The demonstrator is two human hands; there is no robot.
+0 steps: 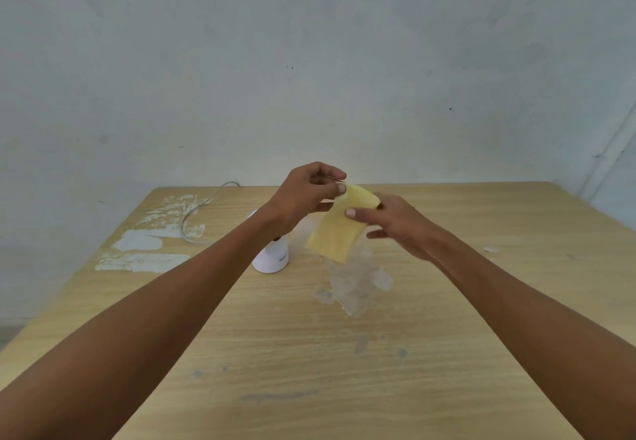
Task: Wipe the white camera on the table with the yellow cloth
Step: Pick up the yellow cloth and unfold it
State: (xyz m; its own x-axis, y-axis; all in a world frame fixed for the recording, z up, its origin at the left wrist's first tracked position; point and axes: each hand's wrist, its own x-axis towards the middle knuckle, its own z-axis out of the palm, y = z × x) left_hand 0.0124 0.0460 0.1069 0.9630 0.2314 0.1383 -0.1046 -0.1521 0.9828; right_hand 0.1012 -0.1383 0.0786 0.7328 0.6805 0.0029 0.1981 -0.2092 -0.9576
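A yellow cloth (335,233) hangs in the air above the wooden table (309,353), held by both hands. My left hand (306,195) pinches its top left corner between thumb and fingers. My right hand (395,223) grips its upper right edge, thumb on the front of the cloth. The white camera (273,257) stands upright on the table just below and behind my left wrist, which hides its top part. The cloth hangs to the right of the camera and does not touch it.
A pale cable (192,216) curls across the table's far left. White patches of peeled surface (141,250) lie at the left, and a scuffed whitish patch (354,284) under the cloth. The wall stands right behind the table's far edge.
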